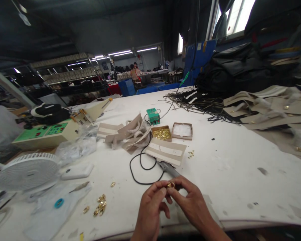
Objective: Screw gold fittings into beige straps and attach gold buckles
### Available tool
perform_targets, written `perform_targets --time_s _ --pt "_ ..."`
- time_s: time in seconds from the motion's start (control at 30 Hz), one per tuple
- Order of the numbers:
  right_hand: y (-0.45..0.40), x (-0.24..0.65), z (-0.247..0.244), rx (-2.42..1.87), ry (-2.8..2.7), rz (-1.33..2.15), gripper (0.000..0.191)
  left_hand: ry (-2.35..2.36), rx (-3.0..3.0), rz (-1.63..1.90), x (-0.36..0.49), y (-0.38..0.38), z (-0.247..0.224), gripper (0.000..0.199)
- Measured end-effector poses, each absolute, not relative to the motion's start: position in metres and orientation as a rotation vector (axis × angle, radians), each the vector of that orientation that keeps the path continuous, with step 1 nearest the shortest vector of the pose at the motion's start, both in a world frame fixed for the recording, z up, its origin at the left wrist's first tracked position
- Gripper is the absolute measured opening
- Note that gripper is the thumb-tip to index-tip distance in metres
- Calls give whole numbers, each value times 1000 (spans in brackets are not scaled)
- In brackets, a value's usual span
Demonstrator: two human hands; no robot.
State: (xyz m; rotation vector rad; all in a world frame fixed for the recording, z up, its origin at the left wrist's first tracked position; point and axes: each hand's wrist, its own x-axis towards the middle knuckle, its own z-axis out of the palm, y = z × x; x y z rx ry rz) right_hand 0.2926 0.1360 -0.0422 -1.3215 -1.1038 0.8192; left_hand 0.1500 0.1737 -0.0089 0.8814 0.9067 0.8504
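- Workshop around you is dim, with a shelving rack (72,73) and two people far beyond your grip, and a bright window (240,16) high to its right.
- White table (228,174) spreads ahead and to both sides of your grip, its surface marked with dark specks.
- Beige pieces (271,107) lie heaped far to the right, near black cords (203,105); a white fan (27,172) rests well to the left.
- Your left hand (150,206) and right hand (190,197) meet above the table's near edge, thumbs and fingertips pinching one gold fitting (170,185) between them.
- Its long axis seems to run sideways, from one hand toward the other; your fingers cover part, so you cannot tell which way it faces.
- Beyond your grip, past a beige panel (174,150), two shallow boxes stand side by side: the left box (165,140) holds many small gold pieces (162,133), the right box (182,137) something white.
- Loose gold fittings (100,205) cluster left of your grip.
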Motion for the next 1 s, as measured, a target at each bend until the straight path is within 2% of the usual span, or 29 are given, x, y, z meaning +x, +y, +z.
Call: perform_targets --time_s 0.1,0.23,0.43,0.6,0.7,0.83,1.0 --pt "133 292 -42 -1301 -1085 793 16 904 917 861 150 170 -9 41" --pt "130 292 -41 -1297 -1063 765 9 912 971 892 152 162 -11 45" --pt "123 296 -38 -1259 -1094 755 16 1001 1072 915 152 161 -12 51" --pt "116 296 -53 -1335 -1082 845 25 1118 1872 972 154 207 -10 27" --pt "116 289 -70 -1345 -1088 886 28 938 2432 1043 171 244 -10 37" --pt "125 283 -88 -1384 -1124 837 27 798 2798 729 201 279 -20 56" --pt "140 287 -96 -1461 -1105 876 26 793 2841 689 222 297 -32 53"
